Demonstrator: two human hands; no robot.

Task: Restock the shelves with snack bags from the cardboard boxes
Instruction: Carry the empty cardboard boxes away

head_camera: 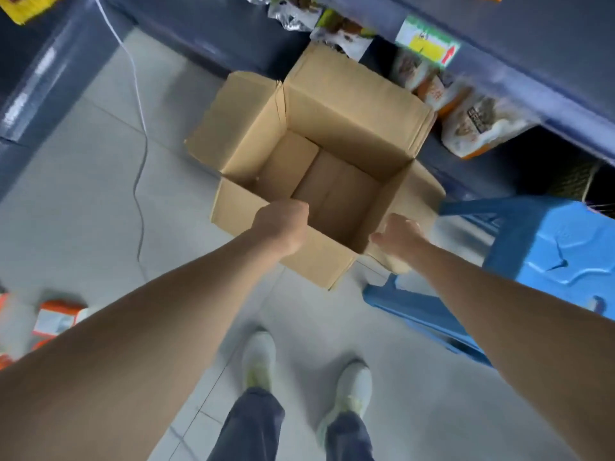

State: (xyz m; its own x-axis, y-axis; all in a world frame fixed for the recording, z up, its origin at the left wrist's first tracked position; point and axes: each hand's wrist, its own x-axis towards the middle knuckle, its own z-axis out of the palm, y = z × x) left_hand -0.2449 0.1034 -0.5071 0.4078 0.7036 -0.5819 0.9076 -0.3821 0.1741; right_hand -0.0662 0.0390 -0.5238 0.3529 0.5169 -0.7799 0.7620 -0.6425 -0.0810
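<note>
An open cardboard box [346, 114] stands in front of me, flaps up, with nothing visible inside it. My left hand [283, 227] grips the near wall of the box at its top edge, fingers curled over the rim. My right hand [397, 236] holds the right flap near the box's front corner, thumb out to the left. Snack bags [479, 124] in white and orange stand on the dark blue shelf [532, 81] behind and right of the box. More orange snack bags [55, 319] lie on the floor at the left.
A blue plastic stool [545, 247] stands right of the box, close to my right arm. A white cable [139, 128] runs down across the grey tiled floor at the left. Another dark blue shelf unit [40, 81] stands at the far left. My feet [306, 367] are below the box.
</note>
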